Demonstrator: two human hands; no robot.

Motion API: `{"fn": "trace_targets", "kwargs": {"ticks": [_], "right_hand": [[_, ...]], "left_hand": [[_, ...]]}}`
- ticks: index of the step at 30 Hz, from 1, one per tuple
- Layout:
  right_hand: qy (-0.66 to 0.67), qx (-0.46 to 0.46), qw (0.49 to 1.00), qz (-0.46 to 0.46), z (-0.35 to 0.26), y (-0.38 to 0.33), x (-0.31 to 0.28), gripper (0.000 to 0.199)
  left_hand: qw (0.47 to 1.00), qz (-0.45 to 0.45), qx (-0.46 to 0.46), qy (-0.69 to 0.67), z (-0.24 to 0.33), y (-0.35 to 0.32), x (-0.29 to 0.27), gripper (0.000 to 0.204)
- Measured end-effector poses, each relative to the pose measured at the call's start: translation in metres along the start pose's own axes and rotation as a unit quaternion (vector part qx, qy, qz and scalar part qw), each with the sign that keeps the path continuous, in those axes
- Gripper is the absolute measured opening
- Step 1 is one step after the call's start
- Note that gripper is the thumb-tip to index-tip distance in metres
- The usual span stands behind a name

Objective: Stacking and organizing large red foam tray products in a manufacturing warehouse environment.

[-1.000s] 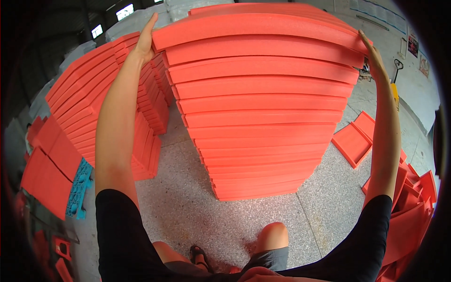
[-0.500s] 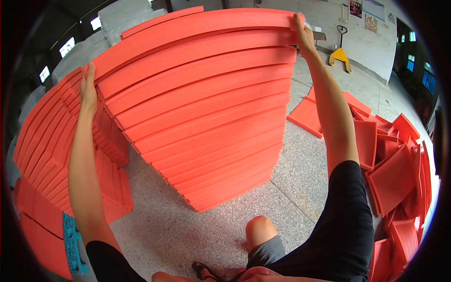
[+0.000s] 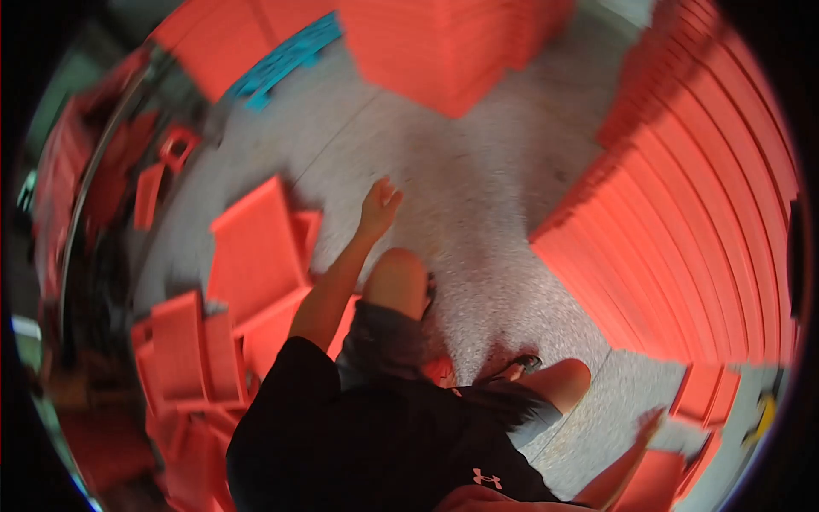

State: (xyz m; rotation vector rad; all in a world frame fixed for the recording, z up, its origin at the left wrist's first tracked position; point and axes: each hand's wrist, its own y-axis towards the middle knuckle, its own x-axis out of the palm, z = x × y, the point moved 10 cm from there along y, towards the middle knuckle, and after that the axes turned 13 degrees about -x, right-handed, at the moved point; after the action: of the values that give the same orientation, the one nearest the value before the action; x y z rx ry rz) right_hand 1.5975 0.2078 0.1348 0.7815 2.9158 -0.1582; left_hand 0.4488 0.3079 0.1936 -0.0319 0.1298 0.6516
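My left hand [image 3: 381, 207] hangs over the grey floor with its fingers loosely apart and nothing in them. Below and left of it lie loose red foam-like panels [image 3: 260, 247], apart from the hand. At the lower right my right hand [image 3: 650, 424] is stretched out, blurred, with no object visible in it. Some red panels [image 3: 704, 394] lie just beyond its fingers; whether it touches them I cannot tell. A tall stack of red panels [image 3: 657, 256] rises on the right, away from both hands.
Another red stack [image 3: 444, 51] stands at the far side, near a blue pallet [image 3: 286, 60]. More loose panels [image 3: 183, 358] lie in a heap at the left. Dark equipment [image 3: 94, 316] lines the left edge. Something yellow [image 3: 762, 416] shows at the right edge.
Both hands have let go of the top panel on the tall stack. My view has swung left and down, so that stack now appears at the right, and my arms are spread apart.
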Motion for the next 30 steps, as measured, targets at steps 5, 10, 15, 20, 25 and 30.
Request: {"fn": "trace_targets", "kwargs": {"ticks": [5, 10, 15, 20, 25, 30], "right_hand": [[0.151, 0.520, 0.813, -0.214, 0.231, -0.279, 0.168, 0.028], [-0.214, 0.385, 0.880, -0.180, 0.093, -0.276, 0.138, 0.030], [-0.629, -0.291, 0.645, -0.322, -0.094, -0.184, 0.254, 0.030], [-0.386, -0.424, 0.765, -0.292, -0.292, -0.276, 0.567, 0.036], [-0.123, -0.277, 0.718, -0.627, -0.281, -0.476, 0.807, 0.071], [-0.038, 0.075, 0.846, -0.526, -0.199, -0.495, 0.889, 0.071]], "left_hand": [[0.838, 0.361, -0.170, 0.373, -0.191, -0.199, -0.319, 0.083], [0.714, 0.413, -0.413, 0.386, -0.225, -0.276, -0.369, 0.102], [0.665, 0.194, -0.319, 0.647, -0.263, -0.228, -0.345, 0.049], [0.883, 0.138, -0.175, 0.413, -0.173, -0.181, -0.251, 0.026], [0.976, -0.008, -0.022, 0.216, 0.029, -0.163, -0.141, 0.028], [0.965, -0.071, 0.083, 0.240, 0.073, -0.212, -0.095, 0.031]]}}
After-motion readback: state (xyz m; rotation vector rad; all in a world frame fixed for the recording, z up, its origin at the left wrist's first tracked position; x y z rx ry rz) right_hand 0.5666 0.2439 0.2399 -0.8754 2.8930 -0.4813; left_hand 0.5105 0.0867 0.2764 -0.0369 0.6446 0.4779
